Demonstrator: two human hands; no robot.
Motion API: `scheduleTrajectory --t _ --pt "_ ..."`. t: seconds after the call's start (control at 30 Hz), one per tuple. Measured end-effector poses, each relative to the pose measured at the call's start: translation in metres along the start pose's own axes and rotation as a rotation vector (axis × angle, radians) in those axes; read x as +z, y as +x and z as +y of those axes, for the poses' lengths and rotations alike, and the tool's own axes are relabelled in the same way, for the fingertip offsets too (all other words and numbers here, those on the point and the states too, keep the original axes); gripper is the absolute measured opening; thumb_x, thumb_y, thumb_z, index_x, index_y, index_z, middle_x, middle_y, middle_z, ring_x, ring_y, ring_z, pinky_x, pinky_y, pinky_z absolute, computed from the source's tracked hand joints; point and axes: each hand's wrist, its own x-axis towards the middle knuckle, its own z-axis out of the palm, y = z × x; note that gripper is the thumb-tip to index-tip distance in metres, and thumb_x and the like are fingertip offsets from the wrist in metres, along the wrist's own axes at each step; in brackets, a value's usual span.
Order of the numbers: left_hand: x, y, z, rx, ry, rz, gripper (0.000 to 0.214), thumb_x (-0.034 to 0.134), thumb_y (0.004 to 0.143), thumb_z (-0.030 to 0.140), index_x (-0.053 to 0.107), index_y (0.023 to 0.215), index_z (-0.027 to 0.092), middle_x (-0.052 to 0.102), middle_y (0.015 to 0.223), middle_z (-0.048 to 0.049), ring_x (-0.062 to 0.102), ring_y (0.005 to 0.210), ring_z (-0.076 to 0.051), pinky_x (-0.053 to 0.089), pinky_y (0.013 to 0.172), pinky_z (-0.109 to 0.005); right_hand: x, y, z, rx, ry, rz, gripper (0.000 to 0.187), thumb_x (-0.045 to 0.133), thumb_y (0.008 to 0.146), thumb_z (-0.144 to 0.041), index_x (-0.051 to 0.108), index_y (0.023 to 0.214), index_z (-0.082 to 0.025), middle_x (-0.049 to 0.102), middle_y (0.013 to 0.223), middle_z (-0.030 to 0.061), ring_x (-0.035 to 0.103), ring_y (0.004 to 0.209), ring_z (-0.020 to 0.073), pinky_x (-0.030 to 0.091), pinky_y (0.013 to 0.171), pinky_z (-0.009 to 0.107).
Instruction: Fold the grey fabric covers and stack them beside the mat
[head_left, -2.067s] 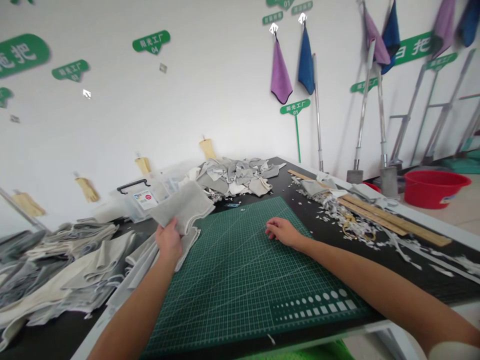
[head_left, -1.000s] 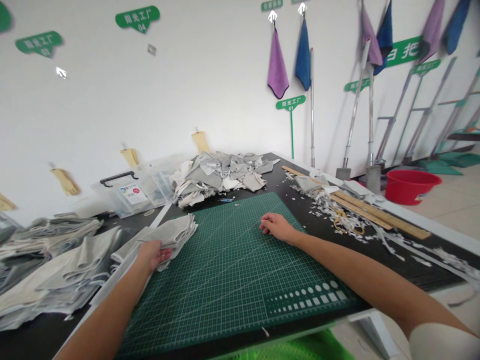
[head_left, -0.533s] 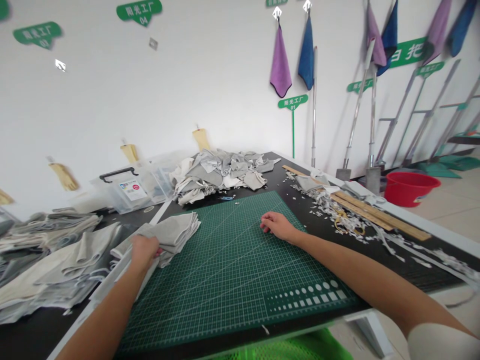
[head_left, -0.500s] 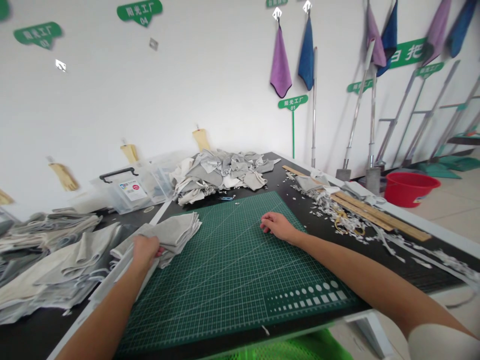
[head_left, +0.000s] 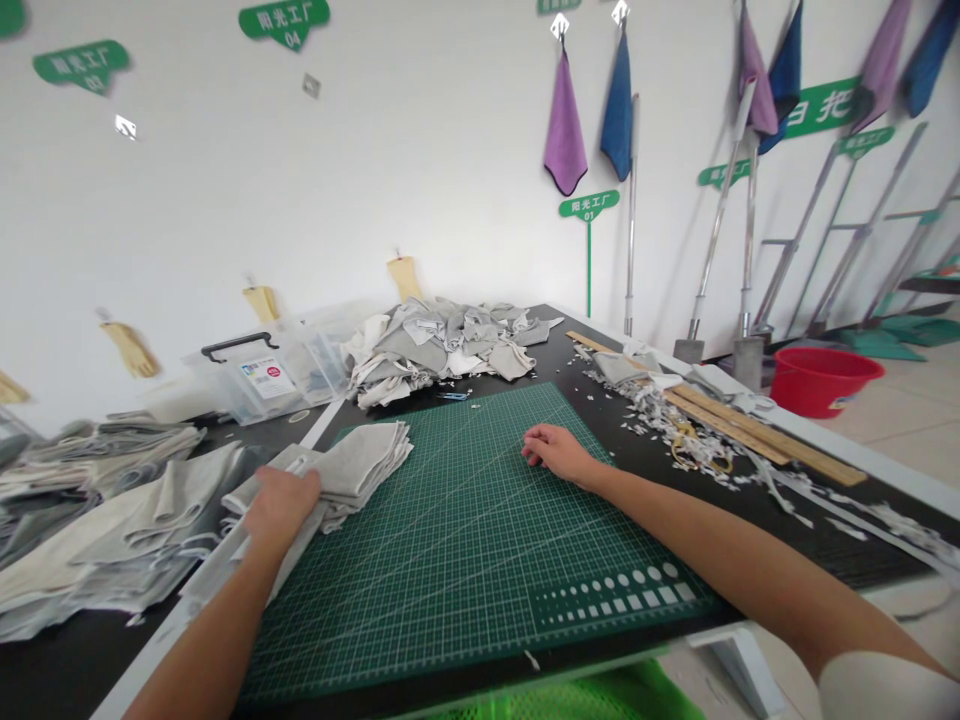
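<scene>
On the left, my left hand [head_left: 283, 503] lies on a folded stack of grey cloth pieces [head_left: 365, 458], its fingers curled over the fabric and partly hidden by the back of the hand. That stack rests across the left edge of a green cutting mat [head_left: 450, 540]. My right hand [head_left: 556, 452] hovers over or rests on the right side of the mat; I cannot tell which. Its fingers are loosely curled together, and nothing shows in them.
More folded cloths [head_left: 142, 520] lie at the far left. Behind the mat are a heap of grey cloth pieces [head_left: 450, 340] and a clear plastic box [head_left: 247, 385]. Wooden strips [head_left: 765, 435] and white scraps [head_left: 697, 460] line the right, with a red bucket [head_left: 821, 380] beyond.
My left hand has shifted over the cloth stack, with its fingertips less visible. The stack's right end has moved slightly to the right. My right hand stays in place.
</scene>
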Motion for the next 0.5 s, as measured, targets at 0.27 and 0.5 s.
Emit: scheduleTrajectory --t 0.27,0.5 --pt "0.007 -0.023 0.018 0.642 0.322 -0.02 0.052 0.043 0.082 0.045 0.046 0.125 0.015 0.038 0.139 -0.0154 0.023 0.133 -0.03 0.011 0.108 -0.049 0.0 0.001 0.001 -0.001 -0.012 -0.005 0.016 0.047 0.082 -0.029 0.056 0.088 -0.017 0.067 0.08 0.0044 0.062 0.063 0.0113 0.044 0.055 0.021" --pt "0.011 0.0 0.006 0.584 0.306 -0.462 0.081 0.058 0.066 0.059 0.04 0.133 0.018 0.035 0.141 -0.0156 0.031 0.13 -0.033 0.021 0.103 -0.05 0.0 0.001 0.002 -0.009 -0.026 -0.005 0.016 0.048 0.082 -0.029 0.056 0.088 -0.017 0.067 0.08 0.0044 0.062 0.064 0.0113 0.045 0.057 0.022"
